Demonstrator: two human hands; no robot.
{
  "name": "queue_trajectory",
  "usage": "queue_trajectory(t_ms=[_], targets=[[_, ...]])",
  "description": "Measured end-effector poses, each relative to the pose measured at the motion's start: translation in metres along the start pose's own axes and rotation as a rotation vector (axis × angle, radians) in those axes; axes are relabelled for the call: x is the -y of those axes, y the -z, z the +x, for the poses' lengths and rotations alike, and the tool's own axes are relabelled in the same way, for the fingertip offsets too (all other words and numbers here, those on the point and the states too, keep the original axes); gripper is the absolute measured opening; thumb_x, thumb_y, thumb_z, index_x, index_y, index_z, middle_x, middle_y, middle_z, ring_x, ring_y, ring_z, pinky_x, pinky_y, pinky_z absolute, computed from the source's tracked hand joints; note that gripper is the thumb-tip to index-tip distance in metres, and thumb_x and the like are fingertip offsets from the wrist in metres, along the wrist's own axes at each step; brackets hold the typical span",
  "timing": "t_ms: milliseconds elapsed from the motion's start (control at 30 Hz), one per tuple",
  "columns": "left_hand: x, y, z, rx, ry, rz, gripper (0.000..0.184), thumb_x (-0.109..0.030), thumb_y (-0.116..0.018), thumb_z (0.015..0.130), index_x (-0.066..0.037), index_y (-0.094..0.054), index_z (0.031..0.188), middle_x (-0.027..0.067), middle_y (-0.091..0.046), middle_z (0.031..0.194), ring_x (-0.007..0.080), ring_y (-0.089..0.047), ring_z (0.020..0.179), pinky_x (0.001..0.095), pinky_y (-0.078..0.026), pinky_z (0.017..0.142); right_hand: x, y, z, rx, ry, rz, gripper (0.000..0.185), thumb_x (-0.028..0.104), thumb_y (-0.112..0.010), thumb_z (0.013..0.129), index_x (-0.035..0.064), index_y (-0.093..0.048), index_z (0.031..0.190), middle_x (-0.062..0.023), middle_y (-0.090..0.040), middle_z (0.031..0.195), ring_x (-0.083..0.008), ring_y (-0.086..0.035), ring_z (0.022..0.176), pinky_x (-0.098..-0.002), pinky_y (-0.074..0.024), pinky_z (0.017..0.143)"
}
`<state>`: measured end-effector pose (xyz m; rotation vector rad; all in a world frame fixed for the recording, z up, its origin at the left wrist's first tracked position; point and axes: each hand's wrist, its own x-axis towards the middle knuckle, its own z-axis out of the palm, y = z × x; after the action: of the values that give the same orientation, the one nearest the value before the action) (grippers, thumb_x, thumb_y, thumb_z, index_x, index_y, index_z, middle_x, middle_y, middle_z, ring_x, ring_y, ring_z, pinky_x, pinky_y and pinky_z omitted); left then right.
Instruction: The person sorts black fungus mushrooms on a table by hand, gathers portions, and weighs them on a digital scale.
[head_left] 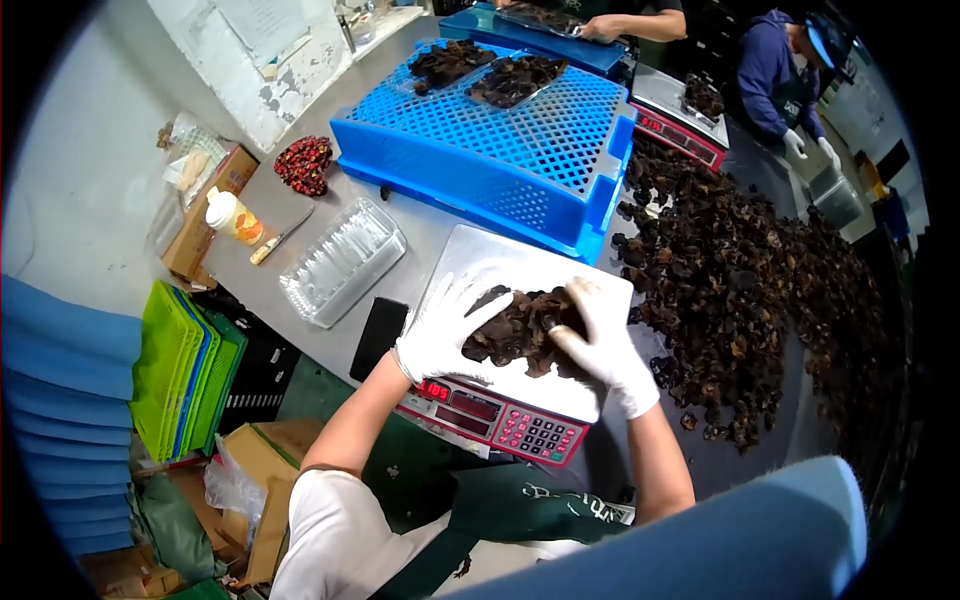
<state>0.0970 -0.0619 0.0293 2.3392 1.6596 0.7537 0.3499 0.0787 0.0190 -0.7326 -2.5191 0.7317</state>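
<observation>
One loose portion of dark dried fungus (525, 325) lies centrally on the scale pan (470, 255), apparently mid-portioning; two trays (515, 82) hold fungus, while the large heap (720, 290) appears unportioned. The portion's long axis runs crosswise, left to right, with no distinct front. The gloved left hand (440, 325) is spread, the right hand (607, 350) half-open; both flank it, neither visibly clenched.

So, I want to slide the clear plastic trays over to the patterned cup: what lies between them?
A knife with a pale handle lies between the cup and the trays, on the metal table, in the head view.
</observation>
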Motion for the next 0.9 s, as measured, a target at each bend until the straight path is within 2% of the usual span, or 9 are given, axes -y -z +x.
queue_trajectory(t_ms=[67,200,367,467,567,633,700,800,900], targets=[[0.005,-0.010,0.004,-0.002,-0.045,-0.005,0.096,-0.066,-0.075,0.068,-0.011,-0.050,0.142,0.0214,-0.042,0.147,0.0468,-0.034,0.137,0.0579,-0.025,0.114,0.036,0.000,0.005,0.089,0.118,-0.122,0.074,0.038,-0.072,0.076,-0.0021,-0.049,0.134,-0.0262,-0.050,0.134,-0.0420,-0.046,0.125,-0.0494,-0.0356,0.108],[0.006,-0.020,0.003,0.015,-0.078,0.089,0.090,-0.067,-0.073,0.066,-0.009,-0.055,0.133,0.0180,-0.047,0.143,0.0430,-0.041,0.134,0.0576,-0.027,0.114,0.058,-0.018,-0.008,0.061,0.286,-0.173,0.068,0.036,-0.072,0.079,0.0048,-0.051,0.136,-0.0152,-0.053,0.136,-0.0341,-0.046,0.125,-0.0484,-0.0356,0.108],[-0.001,-0.009,0.004,0.064,-0.024,0.065,0.097,-0.066,-0.077,0.063,-0.009,-0.051,0.137,0.0187,-0.045,0.145,0.0425,-0.041,0.134,0.0566,-0.027,0.114,0.049,-0.010,-0.005,0.100,0.195,-0.120,0.070,0.035,-0.074,0.076,0.0082,-0.051,0.137,-0.0121,-0.052,0.139,-0.0344,-0.044,0.128,-0.0477,-0.0332,0.110],[0.000,-0.001,-0.005,0.011,0.059,-0.126,0.116,-0.066,-0.084,0.050,-0.007,-0.047,0.142,0.0244,-0.039,0.147,0.0442,-0.040,0.134,0.0526,-0.029,0.114,0.046,0.015,-0.004,0.111,0.109,0.140,0.071,0.030,-0.074,0.074,0.0068,-0.052,0.137,-0.0152,-0.052,0.140,-0.0381,-0.040,0.134,-0.0471,-0.0278,0.115],[0.009,0.007,-0.026,-0.052,0.152,-0.295,0.119,-0.065,-0.086,0.048,-0.004,-0.046,0.142,0.0238,-0.037,0.149,0.0412,-0.038,0.137,0.0477,-0.031,0.114,0.032,0.042,-0.020,-0.037,-0.005,0.444,0.055,0.016,-0.073,0.077,0.0019,-0.058,0.128,-0.0173,-0.058,0.133,-0.0336,-0.051,0.127,-0.0429,-0.0367,0.110],[0.015,0.006,-0.044,-0.203,0.258,-0.485,0.105,-0.058,-0.087,0.056,-0.005,-0.051,0.139,0.0218,-0.041,0.145,0.0386,-0.042,0.134,0.0445,-0.037,0.110,0.011,0.049,-0.038,-0.141,-0.159,0.519,0.046,0.007,-0.069,0.078,-0.0002,-0.061,0.123,-0.0162,-0.061,0.129,-0.0293,-0.055,0.123,-0.0388,-0.0402,0.107],[0.000,0.019,-0.050,-0.348,0.377,-0.511,0.081,-0.042,-0.085,0.069,-0.003,-0.055,0.134,0.0194,-0.048,0.137,0.0340,-0.048,0.130,0.0396,-0.041,0.107,-0.004,0.048,-0.052,-0.268,-0.298,0.553,0.034,0.002,-0.066,0.081,-0.0009,-0.065,0.115,-0.0111,-0.067,0.111,-0.0210,-0.062,0.106,-0.0325,-0.0470,0.096],[0.003,0.016,-0.064,-0.407,0.514,-0.343,0.041,-0.016,-0.071,0.086,-0.002,-0.060,0.123,0.0096,-0.059,0.118,0.0207,-0.058,0.104,0.0307,-0.046,0.091,0.001,0.044,-0.053,-0.305,-0.304,0.379,0.024,0.002,-0.066,0.083,-0.0015,-0.067,0.106,-0.0099,-0.068,0.098,-0.0195,-0.064,0.090,-0.0308,-0.0507,0.085],[0.002,0.009,-0.067,-0.393,0.568,-0.392,0.040,-0.014,-0.070,0.087,-0.002,-0.060,0.124,0.0076,-0.058,0.115,0.0167,-0.056,0.096,0.0293,-0.046,0.086,0.021,0.029,-0.040,-0.235,-0.155,0.206,0.023,0.008,-0.071,0.082,0.0015,-0.069,0.104,-0.0121,-0.069,0.094,-0.0257,-0.066,0.085,-0.0356,-0.0523,0.080]])
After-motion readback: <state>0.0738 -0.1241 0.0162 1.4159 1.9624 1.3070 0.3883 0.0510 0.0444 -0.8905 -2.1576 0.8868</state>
